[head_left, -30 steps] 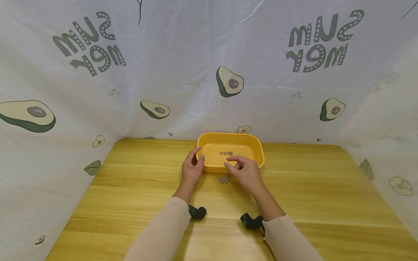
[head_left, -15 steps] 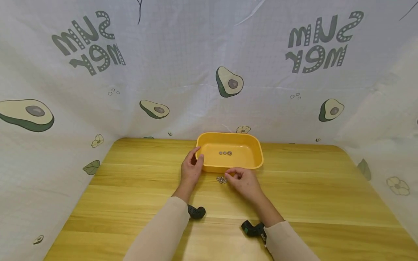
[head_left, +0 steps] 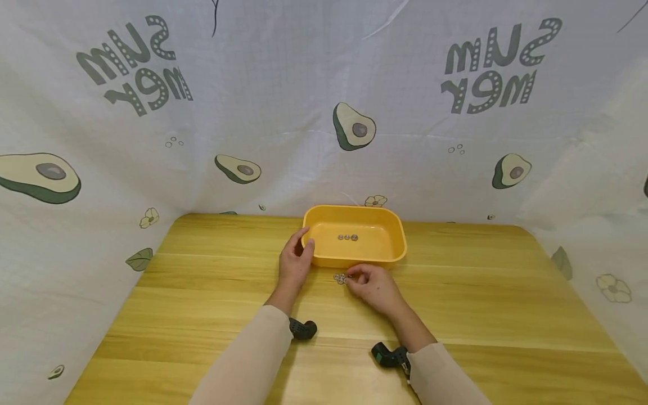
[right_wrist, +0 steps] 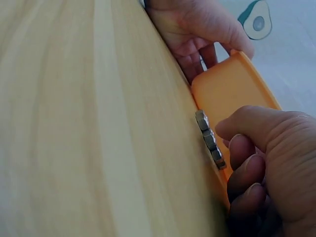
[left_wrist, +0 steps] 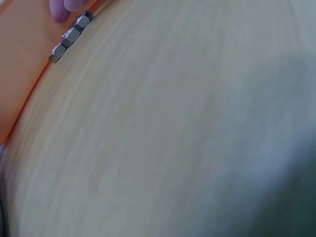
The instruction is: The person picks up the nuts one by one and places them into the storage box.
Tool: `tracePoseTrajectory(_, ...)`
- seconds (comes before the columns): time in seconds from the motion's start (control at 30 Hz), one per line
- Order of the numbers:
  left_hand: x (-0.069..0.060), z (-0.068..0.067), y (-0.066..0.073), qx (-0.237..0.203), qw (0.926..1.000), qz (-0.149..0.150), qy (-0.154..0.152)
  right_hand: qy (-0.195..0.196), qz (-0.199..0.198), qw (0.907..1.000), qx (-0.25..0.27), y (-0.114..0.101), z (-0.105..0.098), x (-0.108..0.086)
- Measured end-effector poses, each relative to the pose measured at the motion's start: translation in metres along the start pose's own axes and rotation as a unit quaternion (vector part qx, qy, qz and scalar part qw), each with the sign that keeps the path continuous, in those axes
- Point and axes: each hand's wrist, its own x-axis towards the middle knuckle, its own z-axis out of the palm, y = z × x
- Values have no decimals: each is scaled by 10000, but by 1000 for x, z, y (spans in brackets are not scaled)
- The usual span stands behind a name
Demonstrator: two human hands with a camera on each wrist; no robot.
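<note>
Your left hand grips the box; hold it steady! Your right hand has fingers nearly together beside the nuts, just in front of the box; can't tell if one's pinched. Best go lightly, across the flats.

- One yellow tray is seen.
- Three metal nuts are counted inside the tray.
- At least three loose nuts are counted just in front of the tray; the full number is partly hidden by fingers.
- Two hands are seen: the left hand at the tray's left end, the right hand before its front.
</note>
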Motion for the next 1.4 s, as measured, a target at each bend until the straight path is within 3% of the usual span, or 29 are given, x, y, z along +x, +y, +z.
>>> tracePoseTrajectory(0.47, -1, -2, 2, 107, 9998, -163, 39, -170, -191, 9981, -553, -2, 2, -2)
tracePoseTrajectory(1.4, -2, -1, 2, -52, 9999, 106, -35, -272, -155, 9963, -805, -3, 2, -4)
